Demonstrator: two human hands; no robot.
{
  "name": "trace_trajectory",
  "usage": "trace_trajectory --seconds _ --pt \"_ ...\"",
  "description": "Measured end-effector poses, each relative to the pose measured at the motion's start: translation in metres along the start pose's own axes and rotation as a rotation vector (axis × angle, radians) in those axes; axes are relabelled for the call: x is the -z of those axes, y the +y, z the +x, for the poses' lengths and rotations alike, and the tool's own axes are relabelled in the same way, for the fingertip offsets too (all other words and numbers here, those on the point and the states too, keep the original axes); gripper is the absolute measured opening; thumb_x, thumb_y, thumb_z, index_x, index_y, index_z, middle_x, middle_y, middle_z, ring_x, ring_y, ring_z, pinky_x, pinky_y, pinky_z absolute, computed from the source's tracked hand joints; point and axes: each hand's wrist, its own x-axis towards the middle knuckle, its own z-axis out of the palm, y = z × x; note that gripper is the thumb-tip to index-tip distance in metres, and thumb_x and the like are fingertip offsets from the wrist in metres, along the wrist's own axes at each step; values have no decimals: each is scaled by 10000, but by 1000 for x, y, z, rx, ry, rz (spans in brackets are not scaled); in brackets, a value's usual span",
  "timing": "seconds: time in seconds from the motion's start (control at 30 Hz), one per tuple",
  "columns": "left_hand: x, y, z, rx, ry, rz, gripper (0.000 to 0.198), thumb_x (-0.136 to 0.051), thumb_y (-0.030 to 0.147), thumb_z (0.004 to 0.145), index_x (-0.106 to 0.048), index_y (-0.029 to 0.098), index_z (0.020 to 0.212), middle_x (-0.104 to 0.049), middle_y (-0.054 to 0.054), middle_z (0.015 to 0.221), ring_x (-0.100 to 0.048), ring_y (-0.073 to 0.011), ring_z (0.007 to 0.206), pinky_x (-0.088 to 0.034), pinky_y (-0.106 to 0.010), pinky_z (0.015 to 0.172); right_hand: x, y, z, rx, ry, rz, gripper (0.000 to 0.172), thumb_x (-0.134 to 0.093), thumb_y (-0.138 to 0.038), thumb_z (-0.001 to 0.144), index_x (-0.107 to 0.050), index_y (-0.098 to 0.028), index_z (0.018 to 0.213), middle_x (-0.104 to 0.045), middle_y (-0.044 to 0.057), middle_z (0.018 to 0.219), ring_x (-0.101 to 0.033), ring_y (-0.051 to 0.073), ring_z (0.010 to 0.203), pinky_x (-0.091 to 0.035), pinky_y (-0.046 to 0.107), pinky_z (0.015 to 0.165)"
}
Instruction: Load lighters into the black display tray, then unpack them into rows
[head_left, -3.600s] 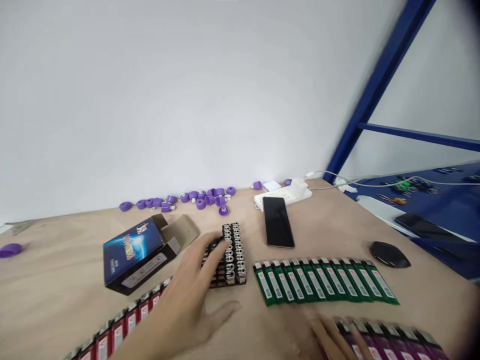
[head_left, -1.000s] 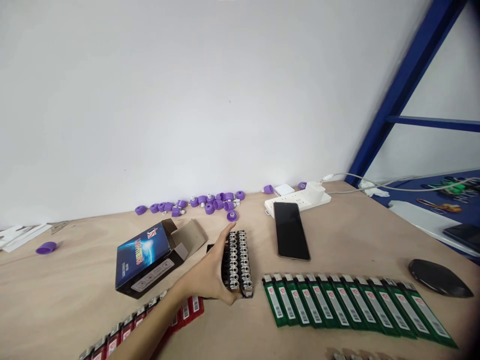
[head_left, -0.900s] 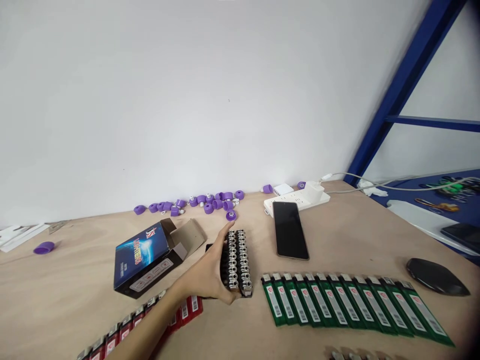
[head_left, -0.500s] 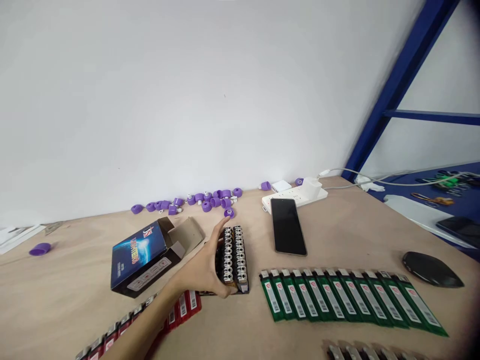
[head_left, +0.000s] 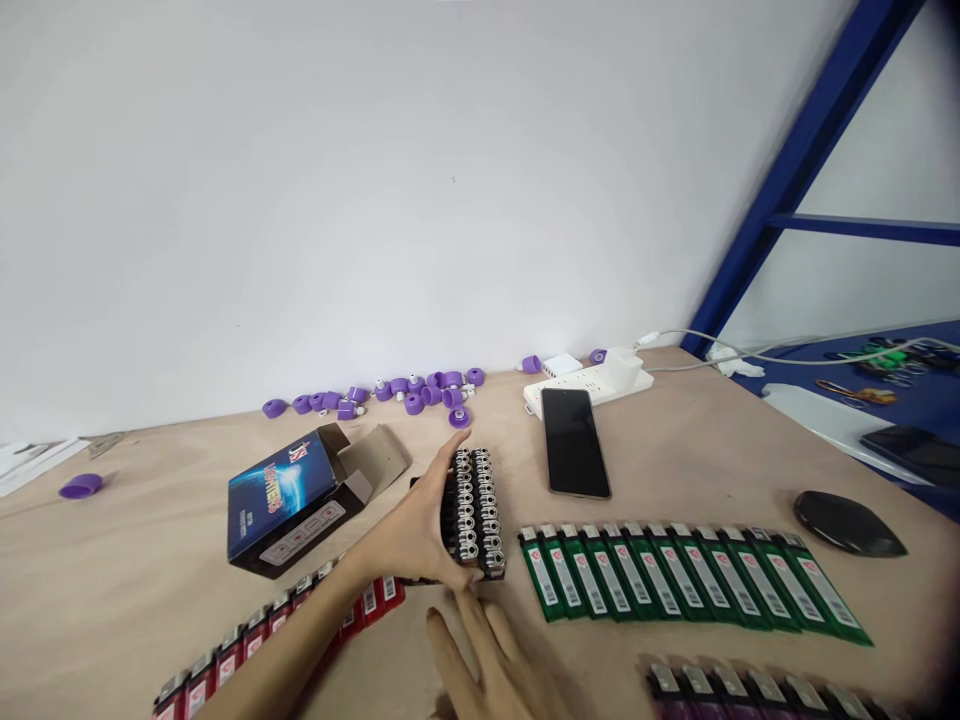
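So you had your left hand (head_left: 416, 530) stretched along the block of lighters (head_left: 476, 510), which stood around the middle of the table (head_left: 600, 665) with two rows of silver tops facing up. Your thumb was at the near end and a finger reached the far end, so it looked clamped end to end, though that hand hid its other fingers and I couldn't really tell how they sat. Your right hand (head_left: 499, 665) was just this side of the block, fingers spread and loosely bent, tips right by your left thumb.

The green lighters (head_left: 675, 575) lay in a neat row to the right, the purple lighters (head_left: 731, 690) were cut off at the bottom right, and the red lighters (head_left: 371, 605) ran partly behind your left forearm. Left of the block was the blue box (head_left: 289, 500), flap open. Purple caps (head_left: 412, 404) littered the back, and a phone (head_left: 576, 445) lay just in front of the power strip (head_left: 581, 383).
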Motion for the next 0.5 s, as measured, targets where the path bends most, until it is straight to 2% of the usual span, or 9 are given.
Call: trace_trajectory --seconds 0.07,0.23,0.37,0.5 --pt "1 -1 -2 5 3 -1 1395 -865 210 457 -13 210 1562 -258 -169 1581 -280 -408 1438 -183 -526 1205 5 2 4 35 58 -55 634 -601 -606 862 -550 -200 1347 -681 146 1262 -670 314 961 -602 388 731" --pt "2 -3 -4 16 21 -2 1379 -857 195 477 -2 241 1557 -342 -158 1535 -365 -402 1395 -241 -544 1180 22 5 14 108 303 -226 442 -511 -566 937 -627 -187 1132 -762 126 1033 -676 245 821 -581 293 650" --pt "3 -3 -3 18 32 0 1396 -872 183 464 -4 258 1555 -315 -156 1555 -321 -403 1422 -196 -550 1194 23 1 18 83 358 -255 346 -381 -439 1008 -641 -214 1053 -768 104 1037 -671 219 776 -544 267 592" --pt "2 -3 -5 9 35 -36 1380 -864 140 456 -39 291 1552 -389 -127 1495 -415 -380 1350 -275 -532 1165 17 -1 16 49 373 -242 297 -402 -374 994 -646 -214 1050 -765 88 1005 -660 222 789 -526 281 603"
